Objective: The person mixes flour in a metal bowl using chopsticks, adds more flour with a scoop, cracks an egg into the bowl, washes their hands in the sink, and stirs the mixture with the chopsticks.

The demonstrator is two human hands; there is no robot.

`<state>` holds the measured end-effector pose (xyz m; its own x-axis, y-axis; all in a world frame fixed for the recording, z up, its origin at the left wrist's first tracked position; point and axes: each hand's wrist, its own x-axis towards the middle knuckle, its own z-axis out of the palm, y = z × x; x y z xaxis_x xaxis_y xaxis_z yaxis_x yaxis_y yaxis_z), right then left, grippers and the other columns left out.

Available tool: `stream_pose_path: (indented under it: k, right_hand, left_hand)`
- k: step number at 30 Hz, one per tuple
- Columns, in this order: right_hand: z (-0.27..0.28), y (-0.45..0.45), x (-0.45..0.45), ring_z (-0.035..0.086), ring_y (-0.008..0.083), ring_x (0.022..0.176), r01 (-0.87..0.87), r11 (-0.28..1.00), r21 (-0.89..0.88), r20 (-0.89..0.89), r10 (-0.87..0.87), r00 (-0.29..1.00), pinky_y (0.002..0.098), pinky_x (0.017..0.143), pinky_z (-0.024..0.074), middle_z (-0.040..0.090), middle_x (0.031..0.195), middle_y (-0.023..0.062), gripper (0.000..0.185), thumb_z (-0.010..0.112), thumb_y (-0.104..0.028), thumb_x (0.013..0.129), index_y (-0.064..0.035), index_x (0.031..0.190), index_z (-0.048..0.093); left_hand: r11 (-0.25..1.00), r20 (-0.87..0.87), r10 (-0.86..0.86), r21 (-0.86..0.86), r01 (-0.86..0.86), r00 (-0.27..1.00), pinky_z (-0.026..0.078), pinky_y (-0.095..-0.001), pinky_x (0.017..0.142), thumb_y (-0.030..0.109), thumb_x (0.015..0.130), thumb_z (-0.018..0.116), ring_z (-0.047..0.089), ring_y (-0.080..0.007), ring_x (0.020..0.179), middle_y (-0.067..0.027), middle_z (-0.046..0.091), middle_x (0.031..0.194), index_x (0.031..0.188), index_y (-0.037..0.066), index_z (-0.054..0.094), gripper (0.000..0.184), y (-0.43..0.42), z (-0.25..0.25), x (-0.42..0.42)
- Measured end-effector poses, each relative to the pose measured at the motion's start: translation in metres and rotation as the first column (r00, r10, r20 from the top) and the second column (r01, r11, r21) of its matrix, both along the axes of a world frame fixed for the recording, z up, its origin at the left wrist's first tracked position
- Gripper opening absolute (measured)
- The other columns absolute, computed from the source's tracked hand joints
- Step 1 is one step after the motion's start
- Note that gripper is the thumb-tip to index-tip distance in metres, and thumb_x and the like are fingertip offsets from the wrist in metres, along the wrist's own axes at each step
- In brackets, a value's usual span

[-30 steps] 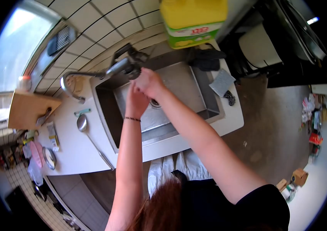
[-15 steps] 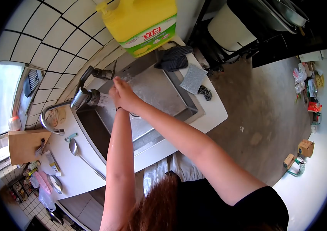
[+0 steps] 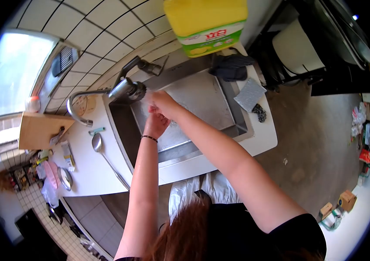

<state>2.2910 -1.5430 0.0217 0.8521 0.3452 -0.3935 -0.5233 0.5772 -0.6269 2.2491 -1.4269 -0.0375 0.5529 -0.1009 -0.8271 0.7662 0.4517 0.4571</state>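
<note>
My left hand [image 3: 155, 125], with a dark beaded bracelet [image 3: 149, 138] at its wrist, is over the metal sink [image 3: 211, 102]. Its fingers look curled in, and I see nothing held in them. Just above and touching it is my right hand [image 3: 164, 104], its fingertips partly hidden and blurred by water. Spray from the tap head [image 3: 128, 90] falls on both hands at the sink's left side.
A big yellow detergent jug [image 3: 209, 26] stands behind the sink. Dark cloths [image 3: 230, 67], a grey sponge pad [image 3: 250, 95] and a dark scrubber [image 3: 259, 113] lie along the right rim. On the left counter are a long metal spoon [image 3: 106, 158] and a wooden board [image 3: 41, 130].
The view has shifted, so the sink sits further right. My hands were pressed together with fingers extended; now my left hand's fingers are curled and it sits lower, beneath my right.
</note>
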Motion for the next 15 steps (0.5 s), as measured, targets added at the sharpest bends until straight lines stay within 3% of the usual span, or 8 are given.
stream_pose_path:
  k: [3, 4, 7, 8, 10, 12, 14, 15]
  right_hand:
    - [0.009, 0.011, 0.006, 0.045, 0.0106, 0.051, 0.078, 0.99, 0.12, 0.028, -0.082, 0.996, 0.022, 0.045, 0.0377, 0.051, 0.063, 0.0003, 0.019, 0.065, -0.024, 0.077, -0.0091, 0.071, 0.054]
    - [-0.008, 0.016, 0.012, 0.045, 0.0101, 0.058, 0.022, 0.986, 0.163, 0.026, -0.027, 0.999, 0.0238, 0.047, 0.0378, 0.048, 0.072, -0.0022, 0.012, 0.062, -0.01, 0.075, -0.0086, 0.083, 0.054]
    - [0.002, 0.012, 0.016, 0.043, 0.0083, 0.054, -0.003, 0.982, 0.189, 0.03, -0.002, 1.0, 0.022, 0.043, 0.0338, 0.045, 0.068, -0.0027, 0.012, 0.058, -0.001, 0.075, -0.0088, 0.082, 0.053]
    - [-0.004, 0.014, 0.019, 0.038, 0.0071, 0.046, -0.005, 0.995, 0.099, 0.008, 0.004, 1.0, 0.0219, 0.037, 0.0279, 0.043, 0.062, -0.0024, 0.015, 0.055, 0.004, 0.074, -0.0091, 0.079, 0.05]
    - [0.0, 0.005, 0.017, 0.035, 0.0068, 0.042, -0.028, 0.999, 0.029, -0.008, 0.028, 1.0, 0.0231, 0.034, 0.0241, 0.041, 0.059, -0.0024, 0.016, 0.055, 0.004, 0.074, -0.0094, 0.077, 0.048]
    - [0.001, -0.007, 0.015, 0.032, 0.007, 0.037, 0.03, 1.0, -0.005, -0.026, -0.03, 0.999, 0.0233, 0.032, 0.0206, 0.039, 0.057, -0.0027, 0.018, 0.056, 0.003, 0.074, -0.0104, 0.073, 0.044]
    - [-0.005, -0.025, 0.021, 0.033, 0.0068, 0.037, 0.167, 0.965, -0.2, 0.075, -0.154, 0.985, 0.0226, 0.031, 0.0212, 0.041, 0.057, -0.0028, 0.018, 0.058, -0.003, 0.076, -0.011, 0.073, 0.043]
    - [-0.007, -0.038, 0.023, 0.036, 0.0076, 0.039, 0.192, 0.963, -0.19, 0.065, -0.183, 0.981, 0.023, 0.033, 0.0248, 0.042, 0.057, -0.0019, 0.012, 0.057, -0.005, 0.077, -0.0093, 0.077, 0.046]
  left_hand:
    - [0.988, 0.049, 0.096, -0.129, -0.089, 0.994, 0.043, -0.0304, 0.084, 0.037, 0.093, 0.043, 0.056, -0.0128, 0.089, 0.0035, 0.061, 0.091, 0.098, 0.016, 0.055, 0.024, 0.011, -0.015, -0.006]
    - [0.959, 0.135, 0.055, -0.282, -0.015, 0.989, 0.044, -0.0301, 0.081, 0.033, 0.092, 0.044, 0.056, -0.0124, 0.09, 0.0032, 0.061, 0.09, 0.098, 0.016, 0.055, 0.021, 0.025, -0.033, -0.005]
    - [0.968, 0.122, 0.124, -0.233, -0.093, 0.985, 0.045, -0.0296, 0.077, 0.029, 0.091, 0.044, 0.057, -0.012, 0.087, 0.003, 0.062, 0.092, 0.098, 0.016, 0.054, 0.018, 0.012, -0.013, 0.01]
    - [0.971, 0.143, 0.181, -0.18, -0.155, 0.973, 0.047, -0.0265, 0.068, 0.023, 0.09, 0.046, 0.058, -0.0126, 0.079, 0.0002, 0.062, 0.088, 0.096, 0.011, 0.055, 0.016, -0.005, 0.013, 0.015]
    - [0.971, 0.238, 0.174, -0.201, -0.127, 0.956, 0.046, -0.0239, 0.062, 0.018, 0.089, 0.047, 0.058, -0.0117, 0.072, -0.0009, 0.061, 0.082, 0.093, 0.009, 0.056, 0.013, 0.001, -0.021, 0.024]
    - [0.976, 0.28, 0.203, -0.129, -0.173, 0.938, 0.04, -0.0212, 0.051, 0.011, 0.086, 0.049, 0.052, -0.0096, 0.058, -0.0015, 0.058, 0.073, 0.088, 0.007, 0.056, 0.009, -0.026, 0.015, 0.028]
    - [0.978, 0.387, 0.169, -0.179, -0.106, 0.907, 0.035, -0.0216, 0.045, 0.01, 0.085, 0.051, 0.047, -0.0083, 0.052, 0.0006, 0.055, 0.069, 0.084, 0.009, 0.054, 0.003, -0.039, 0.026, 0.037]
    - [0.978, 0.438, 0.155, -0.197, -0.073, 0.886, 0.033, -0.0217, 0.043, 0.009, 0.085, 0.052, 0.044, -0.0077, 0.049, 0.0017, 0.053, 0.066, 0.082, 0.01, 0.054, 0.003, -0.042, 0.029, 0.04]
